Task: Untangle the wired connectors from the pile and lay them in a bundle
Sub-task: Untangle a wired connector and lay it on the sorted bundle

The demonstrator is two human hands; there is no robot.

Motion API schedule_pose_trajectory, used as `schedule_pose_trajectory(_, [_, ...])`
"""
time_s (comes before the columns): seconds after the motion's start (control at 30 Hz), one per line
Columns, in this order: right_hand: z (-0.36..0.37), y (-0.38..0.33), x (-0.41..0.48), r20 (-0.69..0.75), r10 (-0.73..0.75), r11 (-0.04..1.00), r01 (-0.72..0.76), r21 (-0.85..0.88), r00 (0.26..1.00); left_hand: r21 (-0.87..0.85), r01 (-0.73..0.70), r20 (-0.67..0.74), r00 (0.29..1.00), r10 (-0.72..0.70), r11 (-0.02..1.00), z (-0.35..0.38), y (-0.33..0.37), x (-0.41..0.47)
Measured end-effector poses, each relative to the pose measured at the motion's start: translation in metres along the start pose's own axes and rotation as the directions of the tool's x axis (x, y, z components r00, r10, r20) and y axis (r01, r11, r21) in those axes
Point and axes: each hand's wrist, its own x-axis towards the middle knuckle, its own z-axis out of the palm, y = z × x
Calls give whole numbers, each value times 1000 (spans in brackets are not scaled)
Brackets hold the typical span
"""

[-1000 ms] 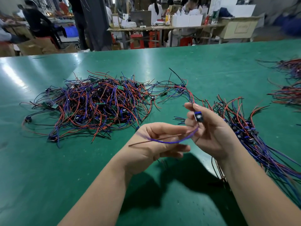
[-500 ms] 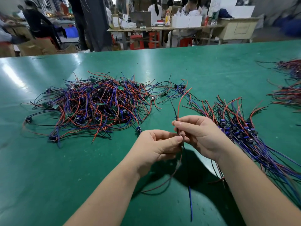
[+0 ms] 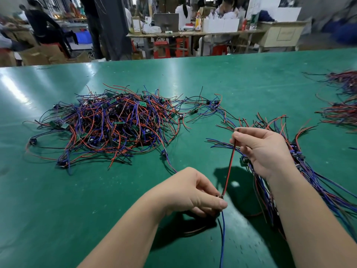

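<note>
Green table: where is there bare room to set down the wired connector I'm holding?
Bare green table lies near-left, between the tangled pile and the left hand, and along the far edge beyond the pile. Crowded: the bundle by the right hand and the heaps at right.

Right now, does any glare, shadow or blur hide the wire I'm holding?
Head view: no, the red wire between left hand and right hand reads sharp; glare streaks the green table far left; hand shadows fall under it; the far-right wire piles and background are blurred.
</note>
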Motion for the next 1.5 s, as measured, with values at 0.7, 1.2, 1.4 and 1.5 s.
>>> schedule_pose_trajectory(0.7, [28, 24, -23, 461, 77, 565, 343, -751, 884, -322, -93, -375, 926, -37, 942, -27, -2, 16])
schedule_pose_trajectory(1.2, [7, -2, -13, 33, -290, 914, 287, -286, 956, -315, -267, -509, 857, 76, 911, -34, 6, 10])
schedule_pose_trajectory(1.4, [-28, -31, -3, -303, -381, 913, 407, 23, 873, 288, -39, -792, 552, 261, 957, -55, -7, 11])
schedule_pose_trajectory(1.5, [-43, -31, 3, -359, -503, 858, 405, -314, 786, 389, 63, -802, 514, 304, 919, -57, -10, 8])
